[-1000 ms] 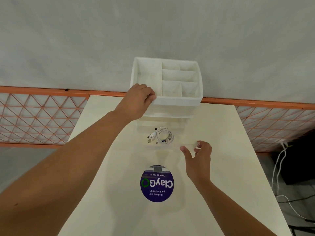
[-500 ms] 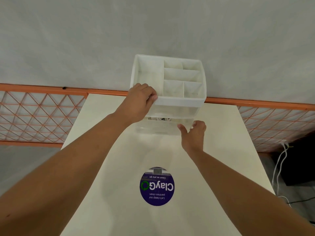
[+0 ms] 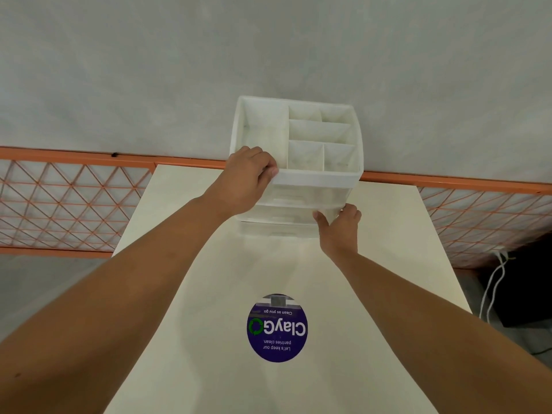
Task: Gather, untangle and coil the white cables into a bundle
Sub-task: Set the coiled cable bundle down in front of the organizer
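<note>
Left hand: my left hand (image 3: 249, 177) sits at the near-left corner of the white organiser (image 3: 298, 162); fingers curled over the top rim, thumb on the front band; it grips the rim.
Right hand: my right hand (image 3: 339, 227) is lower, at the right end of the clear drawer (image 3: 283, 215); fingertips hooked on the drawer's front edge, thumb spread out to the left along that edge; I read it as holding the drawer front.
Organiser: stands at the far edge of the table (image 3: 209, 294), against the grey wall (image 3: 268, 49); top tray split into one large compartment on the left and several small ones on the right; two clear drawers stacked below the tray; the lower one juts out slightly nearer to me than the one above.
White cables: none lie on the tabletop; I cannot tell whether they are inside a drawer; the drawer fronts are cloudy and show only faint shapes.
Table: cream top; a round purple sticker (image 3: 277, 327) reading "ClayGo" lies near its middle, upside down from my view, between my two forearms.
Surroundings: an orange lattice rail (image 3: 74, 204) runs behind the table on both sides; a white cord (image 3: 493, 291) hangs off to the right, well apart from the organiser, against a dark object.
</note>
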`<state>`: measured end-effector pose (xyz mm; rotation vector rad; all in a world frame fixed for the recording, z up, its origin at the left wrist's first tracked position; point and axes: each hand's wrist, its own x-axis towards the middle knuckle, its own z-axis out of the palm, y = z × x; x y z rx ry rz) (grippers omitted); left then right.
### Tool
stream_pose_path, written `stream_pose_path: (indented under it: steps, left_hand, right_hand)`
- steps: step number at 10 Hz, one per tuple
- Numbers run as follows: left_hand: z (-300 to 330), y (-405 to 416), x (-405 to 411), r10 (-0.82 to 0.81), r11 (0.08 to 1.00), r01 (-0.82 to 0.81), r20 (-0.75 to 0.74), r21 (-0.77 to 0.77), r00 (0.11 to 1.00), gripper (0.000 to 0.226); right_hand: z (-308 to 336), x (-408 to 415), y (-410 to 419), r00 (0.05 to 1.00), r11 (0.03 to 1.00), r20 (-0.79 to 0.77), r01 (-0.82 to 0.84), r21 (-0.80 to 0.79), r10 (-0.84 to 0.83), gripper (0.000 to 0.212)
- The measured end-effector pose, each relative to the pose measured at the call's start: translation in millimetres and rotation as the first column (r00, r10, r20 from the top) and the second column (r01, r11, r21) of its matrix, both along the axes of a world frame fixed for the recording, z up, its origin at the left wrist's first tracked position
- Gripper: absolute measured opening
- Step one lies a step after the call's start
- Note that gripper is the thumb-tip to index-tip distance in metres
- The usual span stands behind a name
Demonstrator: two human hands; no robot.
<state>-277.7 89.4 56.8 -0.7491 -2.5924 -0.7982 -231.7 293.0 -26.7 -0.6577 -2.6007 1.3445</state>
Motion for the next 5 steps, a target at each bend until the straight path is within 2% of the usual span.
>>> stream_pose_path:
  steps: [2, 3, 5]
  left_hand:
    - [9, -4, 5, -0.013, 0.994, 0.022, 0.085, -0.105, 0.996, 0.025]
    - [27, -11, 14, 0.001, 0.989, 0.023, 0.164, -0.143, 0.986, 0.042]
    - [94, -19, 32, 0.047, 0.989, -0.025, 0.148, -0.149, 0.988, 0.055]
  right_hand:
    - [5, 22, 7, 0.993, 0.997, 0.091, -0.075, 0.029, 0.072, 0.069]
    - [25, 36, 14, 0.990, 0.991, 0.080, -0.123, 0.059, 0.118, 0.071]
    - [104, 45, 38, 0.966, 0.938, 0.005, -0.251, 0.238, 0.258, 0.078]
